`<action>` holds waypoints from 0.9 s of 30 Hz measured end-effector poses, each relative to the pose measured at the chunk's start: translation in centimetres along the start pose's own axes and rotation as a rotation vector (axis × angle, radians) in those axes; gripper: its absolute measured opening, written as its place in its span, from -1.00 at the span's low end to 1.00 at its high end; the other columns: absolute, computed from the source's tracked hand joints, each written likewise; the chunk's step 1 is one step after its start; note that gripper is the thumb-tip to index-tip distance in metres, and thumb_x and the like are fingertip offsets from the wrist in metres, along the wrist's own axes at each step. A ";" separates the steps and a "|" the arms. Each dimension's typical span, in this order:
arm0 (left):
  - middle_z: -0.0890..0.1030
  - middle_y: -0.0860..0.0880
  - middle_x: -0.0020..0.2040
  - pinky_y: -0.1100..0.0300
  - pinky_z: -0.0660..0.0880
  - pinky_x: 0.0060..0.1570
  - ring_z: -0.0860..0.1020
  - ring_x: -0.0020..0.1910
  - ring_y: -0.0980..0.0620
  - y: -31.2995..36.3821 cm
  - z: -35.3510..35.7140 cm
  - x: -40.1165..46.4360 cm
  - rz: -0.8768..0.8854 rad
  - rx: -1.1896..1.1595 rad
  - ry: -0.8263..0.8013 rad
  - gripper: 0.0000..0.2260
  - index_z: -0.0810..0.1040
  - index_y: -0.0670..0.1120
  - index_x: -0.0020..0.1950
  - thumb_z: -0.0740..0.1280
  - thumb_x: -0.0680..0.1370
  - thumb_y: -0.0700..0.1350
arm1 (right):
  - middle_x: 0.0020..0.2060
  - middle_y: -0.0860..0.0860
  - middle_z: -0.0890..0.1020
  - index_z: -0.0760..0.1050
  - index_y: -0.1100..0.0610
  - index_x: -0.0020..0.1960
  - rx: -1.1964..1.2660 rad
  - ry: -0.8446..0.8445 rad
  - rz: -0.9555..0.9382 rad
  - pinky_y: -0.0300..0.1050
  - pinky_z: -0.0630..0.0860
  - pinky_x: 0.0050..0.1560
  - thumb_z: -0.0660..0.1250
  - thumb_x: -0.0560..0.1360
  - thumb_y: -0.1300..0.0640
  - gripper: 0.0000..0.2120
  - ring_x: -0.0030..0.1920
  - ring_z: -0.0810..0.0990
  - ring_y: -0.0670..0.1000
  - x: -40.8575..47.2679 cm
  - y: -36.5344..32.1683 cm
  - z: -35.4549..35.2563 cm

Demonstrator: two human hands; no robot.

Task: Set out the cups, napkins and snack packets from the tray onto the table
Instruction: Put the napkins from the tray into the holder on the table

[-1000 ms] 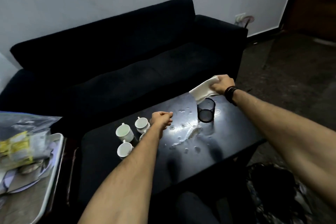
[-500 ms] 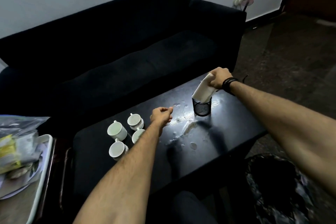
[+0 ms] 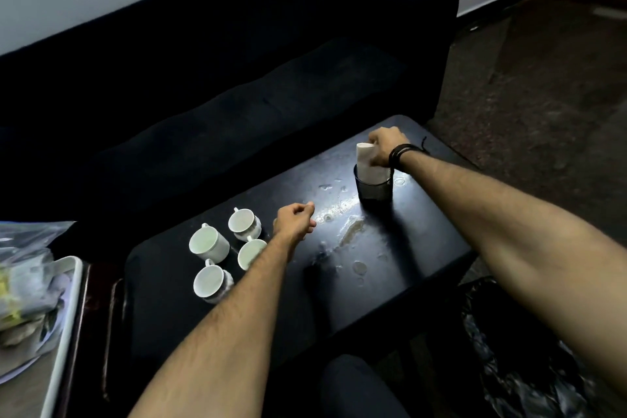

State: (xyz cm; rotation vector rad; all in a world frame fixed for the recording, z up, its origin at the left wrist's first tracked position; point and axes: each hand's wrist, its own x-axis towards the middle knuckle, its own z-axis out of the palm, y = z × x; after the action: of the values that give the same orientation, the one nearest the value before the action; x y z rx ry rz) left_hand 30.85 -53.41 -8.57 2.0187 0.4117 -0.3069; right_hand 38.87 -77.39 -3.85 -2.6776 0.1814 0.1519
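Several white cups [image 3: 208, 244] stand grouped on the left part of the black table [image 3: 424, 234]. My right hand [image 3: 386, 148] grips a wad of white napkins [image 3: 368, 163] whose lower end sits inside a black mesh holder [image 3: 373, 190] at the table's far right. My left hand [image 3: 294, 222] hovers over the table just right of the cups, fingers curled with nothing in them. The white tray [image 3: 66, 299] lies at the far left with snack packets [image 3: 20, 285] in clear plastic on it.
A black sofa [image 3: 237, 78] runs along the table's far side. Wet patches [image 3: 346, 217] glisten on the tabletop between the cups and the holder. A black plastic bag [image 3: 515, 360] lies on the floor at the lower right.
My right hand has lowered the napkins from above the mesh holder down into it. My left hand has stayed close to the cups.
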 end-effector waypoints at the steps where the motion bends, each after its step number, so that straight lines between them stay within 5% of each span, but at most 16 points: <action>1: 0.65 0.01 -0.29 0.29 0.41 -0.37 0.57 -0.33 0.10 -0.1 0.1 0.1 0.007 0.017 -0.007 -0.82 0.60 0.01 -0.05 0.30 0.58 0.08 | 0.11 0.17 0.62 0.57 0.10 0.13 -0.055 0.008 -0.020 0.01 0.55 0.04 0.44 0.38 0.21 -0.69 0.14 0.60 0.22 0.0 0.0 0.4; 9: 0.67 -0.01 -0.29 0.12 0.56 0.05 0.63 -0.18 0.01 -0.8 0.0 1.1 0.048 0.114 0.027 -0.76 0.64 -0.02 -0.11 0.35 0.52 0.14 | 0.40 0.15 0.30 0.08 0.12 0.51 -0.352 0.204 -0.102 0.22 0.31 0.32 0.47 0.37 0.10 -0.15 0.37 0.32 0.21 -0.9 0.9 2.9; 18: 0.67 -0.02 0.02 0.12 0.53 0.11 0.62 0.10 -0.04 0.5 -5.2 -1.8 0.184 0.351 0.099 -0.69 0.64 -0.03 0.09 0.37 0.50 0.15 | 0.54 0.10 0.14 0.03 0.11 0.56 -0.316 0.203 -0.352 0.18 0.13 0.45 0.37 0.46 -0.06 -0.19 0.52 0.11 0.17 -3.9 -6.8 3.4; 22: 0.57 -0.11 0.26 0.06 0.45 0.25 0.52 0.28 -0.11 -0.3 -11.2 -4.5 0.215 0.495 0.224 -0.58 0.55 -0.05 0.28 0.36 0.50 0.14 | 0.56 0.07 0.12 0.04 0.09 0.56 -0.292 0.142 -0.486 0.14 0.09 0.45 0.32 0.49 -0.08 -0.23 0.55 0.06 0.15 -6.3 -13.9 5.2; 27: 0.44 -0.13 0.31 0.00 0.43 0.24 0.45 0.32 -0.15 -4.2 -20.7 -7.9 0.151 0.544 0.419 -0.48 0.41 -0.07 0.38 0.37 0.50 0.14 | 0.56 0.05 0.14 0.07 0.06 0.56 -0.285 -0.002 -0.668 0.14 0.07 0.46 0.29 0.51 -0.14 -0.27 0.56 0.06 0.14 -10.3 -23.9 9.0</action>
State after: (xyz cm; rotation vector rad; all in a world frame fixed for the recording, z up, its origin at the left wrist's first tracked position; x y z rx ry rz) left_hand 22.79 -34.48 0.57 2.6435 0.4638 0.1217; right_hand 31.66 -51.05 -0.22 -2.8497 -0.7828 -0.0347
